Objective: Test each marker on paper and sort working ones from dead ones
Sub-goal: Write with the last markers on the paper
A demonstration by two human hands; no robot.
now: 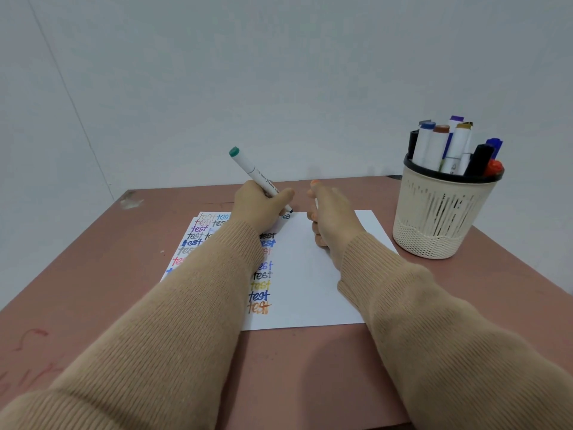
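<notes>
My left hand grips a white marker with a green end cap. Its dark tip touches the white paper near the far edge, beside small freshly written letters. The left half of the paper carries several columns of the word "test" in many colours, partly hidden under my left sleeve. My right hand rests on the paper to the right of the tip, with its fingers curled round a small white piece that looks like the marker's cap.
A cream slotted cup with a black rim stands at the table's right, holding several markers. The pinkish-brown table has red scribbles at the near left. A grey wall stands behind the far edge.
</notes>
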